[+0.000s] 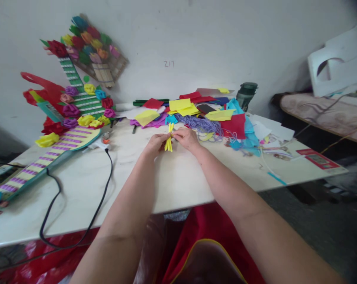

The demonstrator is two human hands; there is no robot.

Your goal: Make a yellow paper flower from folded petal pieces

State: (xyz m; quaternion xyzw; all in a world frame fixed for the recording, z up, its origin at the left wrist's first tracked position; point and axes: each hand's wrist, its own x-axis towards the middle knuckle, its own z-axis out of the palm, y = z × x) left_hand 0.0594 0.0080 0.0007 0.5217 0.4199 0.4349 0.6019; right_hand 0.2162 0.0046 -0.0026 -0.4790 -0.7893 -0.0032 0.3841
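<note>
Both hands meet over the middle of the white table [184, 185], pinching a pleated strip of yellow crepe paper [169, 146] at its waist. My left hand [156, 144] is closed on its left side. From the right, my right hand [185, 138] closes on the same spot with thumb and forefinger. The paper's folds fan out a little above and below the fingers. Whether a thread or wire lies at the pinch is too small to tell. Just beyond the hands are yellow paper sheets [180, 104] and a tangle of purple yarn [200, 123].
At left lie a striped board with paper flowers [60, 152], a glue gun [97, 144] and a black cord [109, 181]. A dark green bottle [247, 96] stands at the back right. Turquoise paper [251, 136] and scraps lie right. A paper bouquet [91, 45] hangs on the wall.
</note>
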